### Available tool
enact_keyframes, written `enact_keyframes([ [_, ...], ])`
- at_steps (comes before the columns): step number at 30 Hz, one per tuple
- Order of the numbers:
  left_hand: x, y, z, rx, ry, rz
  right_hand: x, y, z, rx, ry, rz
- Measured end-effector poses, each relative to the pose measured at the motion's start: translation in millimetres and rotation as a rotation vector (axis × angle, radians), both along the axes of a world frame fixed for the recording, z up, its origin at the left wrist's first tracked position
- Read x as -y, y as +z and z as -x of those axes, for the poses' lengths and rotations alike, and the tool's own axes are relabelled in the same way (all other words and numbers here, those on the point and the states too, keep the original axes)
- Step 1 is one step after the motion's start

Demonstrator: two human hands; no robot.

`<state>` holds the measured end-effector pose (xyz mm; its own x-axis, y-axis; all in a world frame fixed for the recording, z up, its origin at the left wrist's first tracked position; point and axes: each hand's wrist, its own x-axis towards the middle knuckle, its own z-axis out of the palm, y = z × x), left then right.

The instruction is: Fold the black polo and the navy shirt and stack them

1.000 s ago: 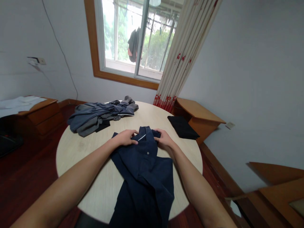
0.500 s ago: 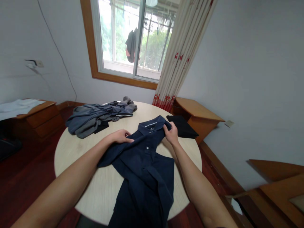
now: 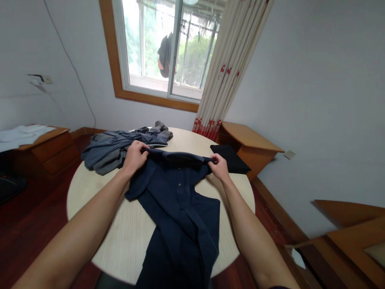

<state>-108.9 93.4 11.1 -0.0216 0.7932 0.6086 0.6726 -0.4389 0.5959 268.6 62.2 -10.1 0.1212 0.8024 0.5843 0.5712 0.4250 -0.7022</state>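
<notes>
A dark navy polo shirt [image 3: 180, 204] lies on the round pale wooden table [image 3: 99, 204], its lower part hanging over the near edge. My left hand [image 3: 134, 155] is closed on the shirt's left shoulder, lifted a little off the table. My right hand [image 3: 219, 166] pinches the right shoulder. The top edge of the shirt is stretched taut between the two hands, with the collar folded down in the middle.
A heap of grey and blue clothes [image 3: 120, 145] lies at the table's far left. A folded black garment [image 3: 230, 158] sits at the far right edge. Low wooden cabinets [image 3: 249, 144] stand right and left; a window and curtain are behind.
Both hands moved apart from the collar to the shoulders. The left hand went up and left, and the shirt's top got pulled wide and raised.
</notes>
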Motion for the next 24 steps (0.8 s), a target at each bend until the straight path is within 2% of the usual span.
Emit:
enact_keyframes([
  [4, 5, 3.5, -6, 0.041, 0.007, -0.056, 6, 9.9, -3, 0.099, -0.246, -0.203],
  [8, 16, 13.7, -13, 0.053, 0.030, -0.059, 13, 18.4, 1, -0.016, -0.443, -0.237],
  [11, 27, 18.9, -27, 0.224, -0.062, 0.105, 11, 17.9, 12, -0.232, -0.418, -0.231],
  [14, 37, 20.6, -43, 0.488, -0.248, 0.199, 5, 14.2, 25, -0.522, -0.261, -0.194],
  [16, 40, 20.6, -50, 0.575, -0.294, 0.136, 3, 13.5, 32, -0.684, -0.177, -0.186],
  [18, 41, 21.5, -52, 0.576, -0.245, 0.024, 5, 16.8, 36, -0.758, -0.173, -0.236],
  [21, 47, 28.9, -47, 0.534, -0.122, -0.145, 18, 29.9, 38, -0.688, -0.287, -0.391],
  [24, 62, 48.1, -41, 0.476, -0.004, -0.363, 39, 51.2, 39, -0.562, -0.383, -0.567],
])
